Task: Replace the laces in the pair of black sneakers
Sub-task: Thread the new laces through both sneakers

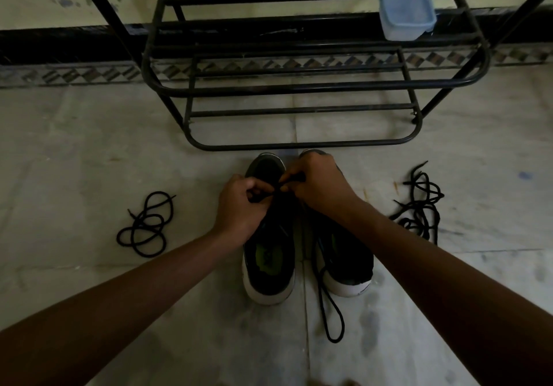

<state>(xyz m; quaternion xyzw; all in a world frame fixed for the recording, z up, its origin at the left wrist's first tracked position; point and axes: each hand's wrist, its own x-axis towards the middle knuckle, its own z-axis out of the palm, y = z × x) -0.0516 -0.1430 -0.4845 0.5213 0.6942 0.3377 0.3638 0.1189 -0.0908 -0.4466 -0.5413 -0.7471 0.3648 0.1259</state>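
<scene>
**Head view**

1. Surroundings. A black metal shoe rack (299,86) stands against the wall, directly beyond the sneakers. Its lowest front bar runs just past their toes. A pale blue lidded container (407,11) sits on an upper tier at the right. On the tiled floor (89,146), a coiled lace (146,224) lies to my left, well apart from the shoes. A tangled lace bundle (422,203) lies to my right.

2. Obstructions. My right hand (317,185) covers the toe of the right sneaker (347,266), and my right forearm crosses its outer side. My left hand (239,206) hides the eyelet area of the left sneaker (269,266).

3. Appearance. Both sneakers have black uppers and white soles. A yellow-green insole shows inside the left sneaker. A trailing lace loop (329,311) runs from the right sneaker onto the floor towards me.

4. Grip. The fingers of both hands are curled. Each thumb and forefinger pinches the working lace (276,189), which spans the short gap between my hands above the front of the left sneaker.

5. Orientation. The sneakers stand side by side on the floor, nearly touching. Their long axes are parallel, with the toes towards the rack and the heels towards me.
</scene>
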